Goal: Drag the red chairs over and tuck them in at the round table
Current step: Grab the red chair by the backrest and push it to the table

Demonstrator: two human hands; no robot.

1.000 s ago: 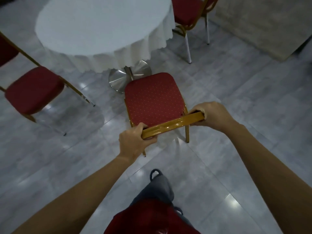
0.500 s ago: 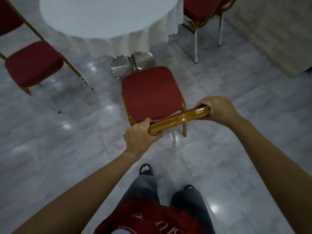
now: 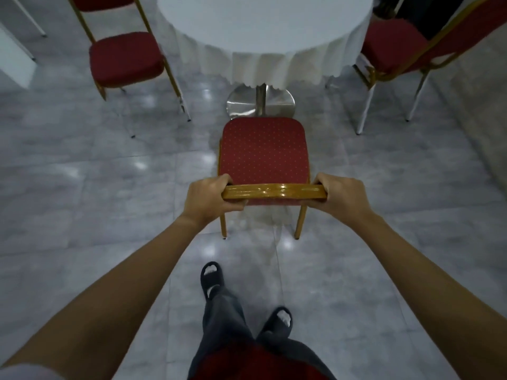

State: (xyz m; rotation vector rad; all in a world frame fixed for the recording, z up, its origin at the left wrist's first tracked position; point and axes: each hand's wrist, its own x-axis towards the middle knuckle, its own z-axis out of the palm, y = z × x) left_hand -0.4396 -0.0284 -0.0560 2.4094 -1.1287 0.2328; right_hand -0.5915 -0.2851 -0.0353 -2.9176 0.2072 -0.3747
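Note:
A red chair with a dotted seat and gold frame stands in front of me, facing the round table, which wears a white cloth. My left hand grips the left end of its gold top rail. At the rail's right end my right hand is closed around it. The seat's front edge sits just short of the table's shiny metal base. A second red chair stands at the table's left, and a third red chair at its right.
The floor is glossy grey tile. My feet in dark slippers are behind the chair. A white panel stands at the far left. Rough stone flooring or wall runs along the right.
The chair has swung round to face the table squarely and moved closer to its base. Both hands kept their grip on the top rail, and I stepped forward behind it.

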